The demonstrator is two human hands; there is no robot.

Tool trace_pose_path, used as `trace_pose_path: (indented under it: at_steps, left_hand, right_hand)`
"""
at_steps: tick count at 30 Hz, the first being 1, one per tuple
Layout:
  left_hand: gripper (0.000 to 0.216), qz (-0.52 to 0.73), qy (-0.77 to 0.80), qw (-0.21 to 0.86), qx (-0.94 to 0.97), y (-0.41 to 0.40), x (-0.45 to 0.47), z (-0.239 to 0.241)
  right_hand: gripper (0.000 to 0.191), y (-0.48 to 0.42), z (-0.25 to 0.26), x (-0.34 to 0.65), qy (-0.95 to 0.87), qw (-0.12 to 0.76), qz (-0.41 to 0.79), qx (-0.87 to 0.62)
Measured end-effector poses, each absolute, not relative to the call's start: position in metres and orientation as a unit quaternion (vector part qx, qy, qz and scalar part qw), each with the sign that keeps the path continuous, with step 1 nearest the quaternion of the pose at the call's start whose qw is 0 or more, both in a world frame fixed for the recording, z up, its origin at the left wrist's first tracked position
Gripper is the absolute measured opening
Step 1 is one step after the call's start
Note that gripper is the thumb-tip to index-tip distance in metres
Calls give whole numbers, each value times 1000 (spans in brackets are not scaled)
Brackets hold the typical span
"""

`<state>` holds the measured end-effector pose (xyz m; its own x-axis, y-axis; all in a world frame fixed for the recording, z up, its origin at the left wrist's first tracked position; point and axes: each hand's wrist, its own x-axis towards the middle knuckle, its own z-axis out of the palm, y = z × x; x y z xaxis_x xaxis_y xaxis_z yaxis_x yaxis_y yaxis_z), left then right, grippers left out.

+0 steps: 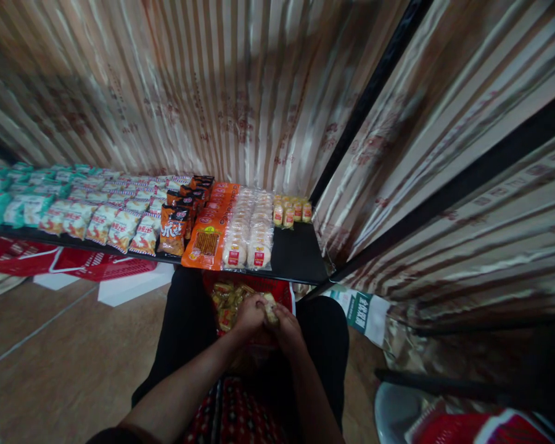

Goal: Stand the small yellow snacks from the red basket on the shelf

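**Small pack held between both hands, low in front of the shelf**

We find a small wrapped pack [271, 310], pale gold, between the fingers of both hands. The left hand [250, 316] closes on its near-left side; the right hand [287, 325] curls round the other side, fingers drawn in narrow. The exact finger contacts are too dim for us to make out.

The pack sits between the knees, above a red bag [264, 284] with more gold-wrapped packs [229, 299] heaped in it. We judge it light, with a slick, crinkly wrapper and a filling that could crumble if squeezed. Best hold, we think: lightly along the long sides, fingertips flat, rather than pinching the middle.

Just beyond, a black shelf [298, 253]. At its right end we note a little cluster of similar yellow packs [291, 211], red labels facing us. Leftward, side by side: clear-wrapped rows of pale round snacks [250, 228], a flat orange packet [208, 228], black-and-orange bags [172, 229], white packets [120, 229], then green-and-white packets [18, 200].

Behind the shelf hangs a striped curtain [240, 80]; below it, tiled floor [74, 339].
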<state>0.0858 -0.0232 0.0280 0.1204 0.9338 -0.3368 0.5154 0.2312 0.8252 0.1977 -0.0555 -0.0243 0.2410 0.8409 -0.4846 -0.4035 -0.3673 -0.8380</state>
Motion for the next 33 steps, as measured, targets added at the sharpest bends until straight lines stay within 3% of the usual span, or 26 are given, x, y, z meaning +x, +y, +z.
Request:
trace_pose_path:
  at_steps: [10, 25, 33]
  left_hand:
    - [25, 266, 584, 490, 590, -18, 94, 54]
    - [21, 323, 552, 529, 558, 0, 111, 74]
    - [23, 314, 547, 523, 573, 10, 120, 89]
  right_hand:
    - [42, -50, 20, 207, -124, 537, 591, -589]
    - [31, -39, 46, 216, -118, 582, 571, -566]
    - [38, -29, 43, 229, -234, 562, 492, -622]
